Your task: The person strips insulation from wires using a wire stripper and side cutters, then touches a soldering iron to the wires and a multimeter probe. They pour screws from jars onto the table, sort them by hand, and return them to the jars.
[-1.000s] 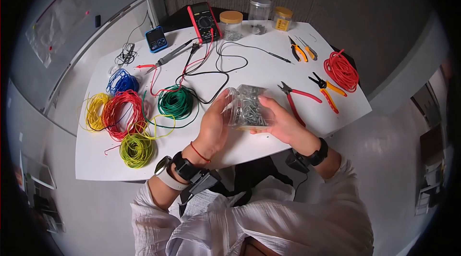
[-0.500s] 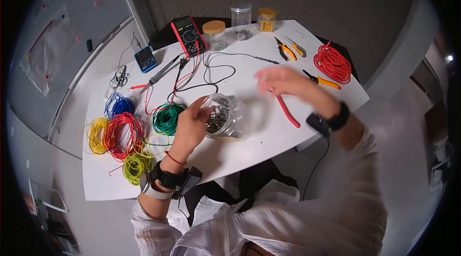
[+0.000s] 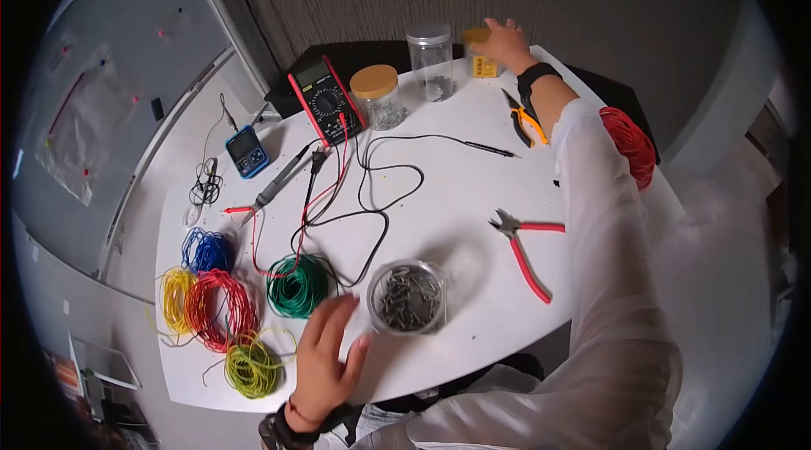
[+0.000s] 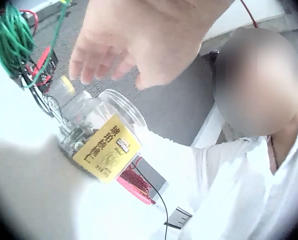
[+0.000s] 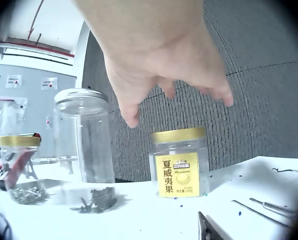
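Observation:
An open clear jar [image 3: 443, 308] of small grey metal pieces, like screws, stands near the table's front edge; the left wrist view shows its yellow label [image 4: 109, 150]. Just left of its rim is my left hand [image 3: 323, 361], fingers spread and nothing held. My right hand [image 3: 504, 46] reaches to the back of the table, over a small jar [image 3: 484, 68] with a gold lid and yellow label. From the right wrist, that hand's spread fingers hang above the gold lid [image 5: 179, 135], with a gap between.
A tall silver-lidded jar [image 3: 432, 70], an orange-lidded jar [image 3: 376, 100] and a red multimeter [image 3: 325, 100] line the back. Wire coils, including a green coil [image 3: 297, 285], lie left. Red-handled cutters [image 3: 528, 268] and orange-handled pliers [image 3: 528, 121] lie right; probe leads cross the middle.
Both hands gripped the jar of metal pieces; now it stands upright on the table, let go by both. My right hand has moved away to the back, over the gold-lidded jar.

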A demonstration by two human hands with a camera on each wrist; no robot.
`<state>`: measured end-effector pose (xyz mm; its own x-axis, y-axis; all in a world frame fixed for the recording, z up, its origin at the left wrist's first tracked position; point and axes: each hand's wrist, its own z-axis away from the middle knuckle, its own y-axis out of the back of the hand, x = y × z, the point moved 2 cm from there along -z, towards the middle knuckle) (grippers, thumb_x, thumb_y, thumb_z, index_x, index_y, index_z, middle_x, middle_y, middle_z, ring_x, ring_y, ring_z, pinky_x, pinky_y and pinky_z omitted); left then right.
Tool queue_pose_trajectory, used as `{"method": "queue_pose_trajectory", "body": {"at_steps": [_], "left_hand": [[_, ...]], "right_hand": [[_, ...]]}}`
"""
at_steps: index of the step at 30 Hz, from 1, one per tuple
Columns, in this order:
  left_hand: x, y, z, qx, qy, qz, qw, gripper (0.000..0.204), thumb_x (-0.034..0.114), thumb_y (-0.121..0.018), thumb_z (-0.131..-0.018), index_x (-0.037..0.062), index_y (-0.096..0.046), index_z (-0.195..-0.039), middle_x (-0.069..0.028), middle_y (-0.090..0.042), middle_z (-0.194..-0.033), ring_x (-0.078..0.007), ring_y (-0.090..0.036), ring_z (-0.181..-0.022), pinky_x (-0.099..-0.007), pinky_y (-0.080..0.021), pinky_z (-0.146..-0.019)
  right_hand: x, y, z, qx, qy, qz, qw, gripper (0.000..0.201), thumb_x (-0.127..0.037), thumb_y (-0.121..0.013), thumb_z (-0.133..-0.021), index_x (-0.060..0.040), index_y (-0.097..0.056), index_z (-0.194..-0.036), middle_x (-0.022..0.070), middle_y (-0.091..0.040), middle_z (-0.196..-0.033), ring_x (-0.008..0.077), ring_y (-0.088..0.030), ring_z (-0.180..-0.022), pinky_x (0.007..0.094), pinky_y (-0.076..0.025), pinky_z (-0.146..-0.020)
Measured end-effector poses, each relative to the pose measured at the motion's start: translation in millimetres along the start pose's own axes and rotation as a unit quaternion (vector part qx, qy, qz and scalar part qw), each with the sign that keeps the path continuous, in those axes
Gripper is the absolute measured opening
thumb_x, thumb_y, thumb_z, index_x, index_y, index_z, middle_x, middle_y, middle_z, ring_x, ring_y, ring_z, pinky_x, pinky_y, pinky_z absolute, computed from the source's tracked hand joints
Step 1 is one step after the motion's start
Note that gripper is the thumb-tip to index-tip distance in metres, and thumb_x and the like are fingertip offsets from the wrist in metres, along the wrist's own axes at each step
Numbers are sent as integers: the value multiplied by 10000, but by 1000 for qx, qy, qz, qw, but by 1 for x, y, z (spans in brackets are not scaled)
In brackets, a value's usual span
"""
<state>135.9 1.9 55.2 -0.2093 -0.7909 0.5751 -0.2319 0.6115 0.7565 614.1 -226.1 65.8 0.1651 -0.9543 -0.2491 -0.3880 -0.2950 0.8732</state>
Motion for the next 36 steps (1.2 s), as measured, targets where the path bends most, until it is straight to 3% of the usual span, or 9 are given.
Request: {"method": "queue_pose_trajectory", "body": {"at_steps": [4, 8, 17, 19, 23, 26, 28, 31, 36], "left_hand": [[-10, -5, 23, -8, -10, 33, 999, 215, 27, -544, -771, -9, -573, -981, -185, -583, -912, -323, -571, -798, -356, -459, -709], [-24, -26, 57, -10, 47, 28, 998, 145, 4, -538, -784, 1, -582, -922, -163, -609, -836, -338, -577, -701, -360, -465, -617], [-31, -33, 59, -15, 75, 78, 994, 228, 19, -580, -741, 21, -586, -969, -124, -604, -764, -261, -587, -640, -320, -462, -589], [-25, -30, 59, -3, 93, 64, 994, 163, 12, -535, -767, -16, -591, -918, -140, -595, -734, -259, -574, -625, -310, -448, -588], [-20, -25, 67, 94, 22, 68, 993, 228, 7, -562, -737, -12, -576, -963, -123, -553, -674, -259, -534, -578, -318, -428, -563], [-3, -19, 69, 193, -68, 112, 973, 355, 54, -597, -712, -37, -523, -1047, -155, -562, -815, -276, -542, -727, -343, -431, -671], [17, -9, 69, 191, -136, 103, 967, 708, 167, -687, -658, -54, -348, -1239, -231, -434, -1164, -357, -450, -1032, -402, -364, -892], [55, 8, 68, 193, -189, 2, 963, 1109, 491, -769, -538, -53, -209, -1326, -266, -253, -1350, -392, -293, -1235, -453, -236, -1009], [57, 6, 90, 225, -164, -4, 960, 1151, 334, -830, -488, -60, -154, -1332, -263, -296, -1317, -409, -342, -1197, -419, -305, -980]], "right_hand": [[5, -41, -43, -50, -37, 0, 998, 842, -508, -675, -626, -212, -328, -1333, 216, -204, -1394, 407, -284, -1247, 443, -315, -991], [7, -77, -74, -85, -79, -38, 993, 832, -506, -678, -619, -208, -350, -1324, 194, -299, -1361, 334, -340, -1238, 417, -341, -980], [18, 13, -35, 12, -107, -158, 982, 700, -475, -616, -682, -189, -409, -1286, 122, -504, -1199, 267, -485, -1105, 391, -443, -839], [12, 71, -5, -31, -93, -448, 889, 681, -502, -594, -699, -198, -408, -1280, 94, -502, -1183, 253, -519, -1011, 366, -452, -752], [-11, 177, 106, -211, 24, -574, 791, 536, -485, -496, -798, -203, -414, -1247, 75, -491, -1143, 203, -505, -987, 331, -448, -717], [-48, 227, 207, -224, 153, -507, 818, 514, -431, -490, -815, -175, -411, -1253, 56, -503, -1103, 171, -518, -944, 286, -437, -766], [-74, 244, 267, -233, 220, -423, 848, 544, -352, -518, -798, -127, -391, -1276, 58, -497, -1119, 146, -515, -933, 260, -429, -808], [-110, 253, 343, -205, 348, -284, 870, 591, -278, -601, -727, -73, -398, -1244, 77, -496, -1098, 162, -505, -946, 271, -417, -822], [-147, 245, 425, -140, 397, -242, 874, 633, -410, -661, -679, -115, -451, -1198, 196, -498, -1080, 355, -551, -907, 390, -451, -774]]}}
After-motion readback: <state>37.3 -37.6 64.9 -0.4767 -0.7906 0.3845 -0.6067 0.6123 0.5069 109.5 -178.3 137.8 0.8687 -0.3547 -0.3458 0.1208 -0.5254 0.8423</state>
